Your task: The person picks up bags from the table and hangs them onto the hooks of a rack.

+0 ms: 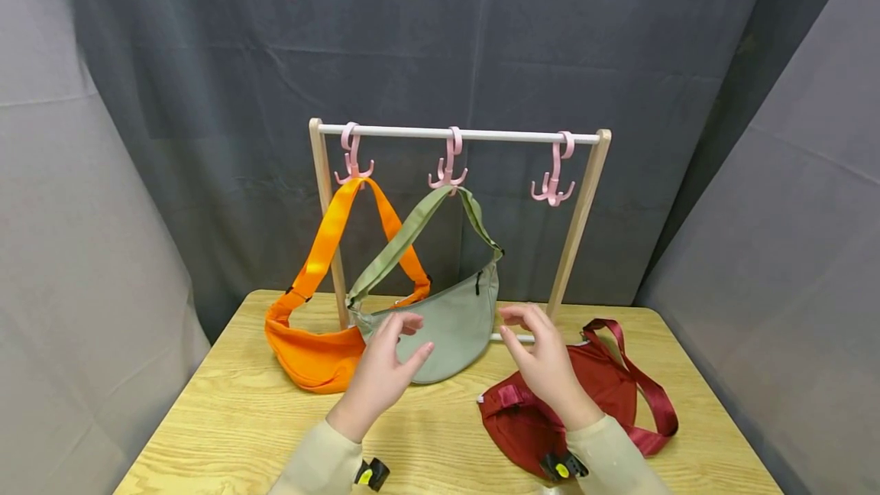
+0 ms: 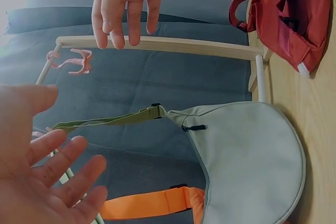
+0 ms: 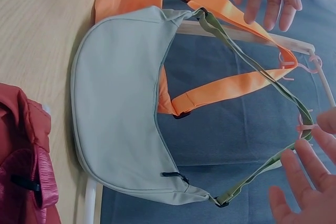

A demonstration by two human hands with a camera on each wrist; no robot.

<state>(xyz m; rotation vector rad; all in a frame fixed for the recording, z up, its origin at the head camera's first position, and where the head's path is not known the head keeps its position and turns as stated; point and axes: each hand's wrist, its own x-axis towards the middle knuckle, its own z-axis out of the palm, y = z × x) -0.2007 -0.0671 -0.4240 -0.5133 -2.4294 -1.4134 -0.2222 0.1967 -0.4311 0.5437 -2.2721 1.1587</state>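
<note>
In the head view my left hand (image 1: 386,369) is held up before the sage-green bag (image 1: 450,331), fingers loosely bent and nothing in them. My right hand (image 1: 543,361) hovers above the dark red bag (image 1: 605,380), which lies on the table; this hand holds nothing either. The green bag hangs by its strap (image 1: 402,239) from the middle pink hook (image 1: 448,163). An orange bag (image 1: 312,354) hangs by its strap from the left pink hook (image 1: 354,159), partly behind the green one. Both wrist views show relaxed, apart fingers.
A rack with wooden legs (image 1: 580,220) and a white bar (image 1: 406,131) stands at the table's back. The right pink hook (image 1: 552,174) bears no bag. Grey curtains (image 1: 440,37) enclose the wooden table (image 1: 227,411) behind and at both sides.
</note>
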